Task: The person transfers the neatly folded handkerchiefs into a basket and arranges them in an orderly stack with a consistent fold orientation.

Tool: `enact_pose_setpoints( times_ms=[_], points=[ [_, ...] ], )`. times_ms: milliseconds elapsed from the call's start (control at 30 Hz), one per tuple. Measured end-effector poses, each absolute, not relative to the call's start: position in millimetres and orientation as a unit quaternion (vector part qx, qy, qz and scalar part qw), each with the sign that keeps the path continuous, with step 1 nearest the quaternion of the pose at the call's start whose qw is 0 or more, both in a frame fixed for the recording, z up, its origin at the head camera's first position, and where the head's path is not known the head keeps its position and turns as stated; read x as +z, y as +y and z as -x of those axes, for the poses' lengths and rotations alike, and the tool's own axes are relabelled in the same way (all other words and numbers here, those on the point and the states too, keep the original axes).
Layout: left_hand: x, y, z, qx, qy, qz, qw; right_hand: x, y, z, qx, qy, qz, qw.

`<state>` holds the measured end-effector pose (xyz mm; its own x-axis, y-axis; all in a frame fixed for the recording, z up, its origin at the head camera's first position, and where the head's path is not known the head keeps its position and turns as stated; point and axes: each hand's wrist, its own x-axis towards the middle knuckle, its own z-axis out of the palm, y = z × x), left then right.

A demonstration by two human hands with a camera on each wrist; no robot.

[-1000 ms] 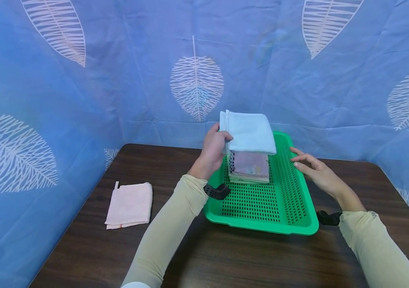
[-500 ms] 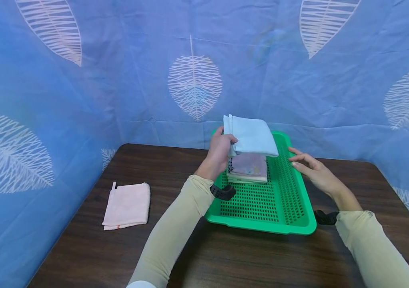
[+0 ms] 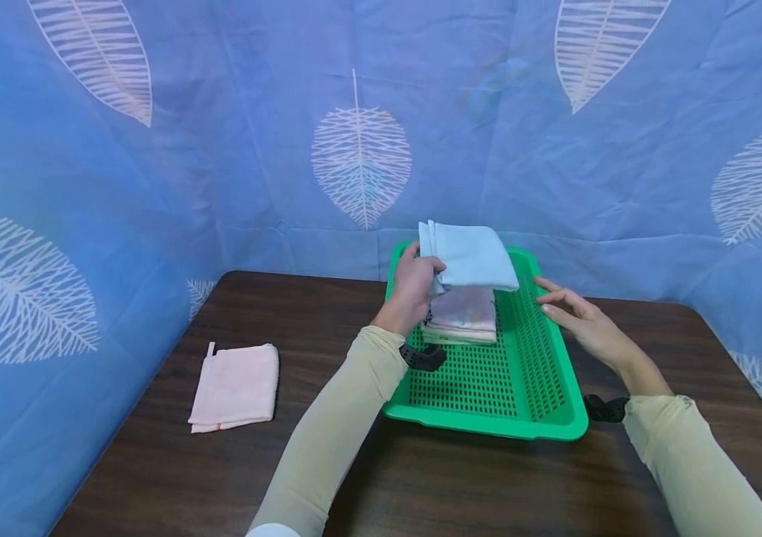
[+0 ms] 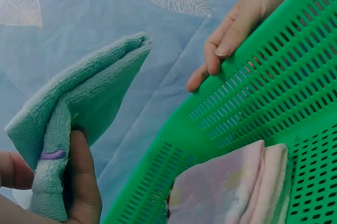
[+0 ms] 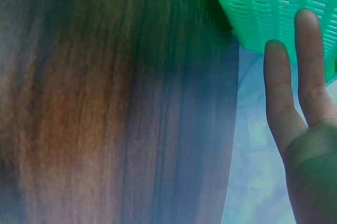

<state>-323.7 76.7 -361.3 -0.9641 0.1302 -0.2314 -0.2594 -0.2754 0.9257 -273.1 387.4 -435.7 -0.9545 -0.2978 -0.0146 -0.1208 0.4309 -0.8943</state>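
Two hands are at the green basket (image 3: 488,426), which stands on the worktop (image 3: 153,477), right of its middle, its far end near the far edge. The left hand (image 3: 411,287) grasps the blue towel (image 3: 476,257) by its left end, the thumb on one side and the fingers on the other. This towel is folded and hangs above the far left part of the basket; the left wrist view shows it tilted and apart from the stack (image 3: 460,321), with a small purple mark (image 4: 52,155) on its edge. The stack lies inside the basket, toward its far left corner, with a printed purple towel (image 3: 468,304) on top and paler layers (image 4: 276,182) below. The right hand (image 3: 592,328) holds nothing: its fingers are loosely extended, the tips at the basket's right rim, and whether they press on it I cannot tell. Near the left edge of the worktop lies the pink towel (image 3: 236,386), folded, its loop (image 3: 212,348) at its far left corner. Behind the far edge hangs a blue cloth (image 3: 253,149) with white leaves (image 3: 362,168).
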Motion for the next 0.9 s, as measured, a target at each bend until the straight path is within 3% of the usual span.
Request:
enact_pose_setpoints(
  times_ms=[900],
  points=[
    [-383.8,85.0,326.9,0.779,0.604,0.055,0.161,-436.4,385.1,269.0,-0.520,0.839,0.138,0.075]
  ],
)
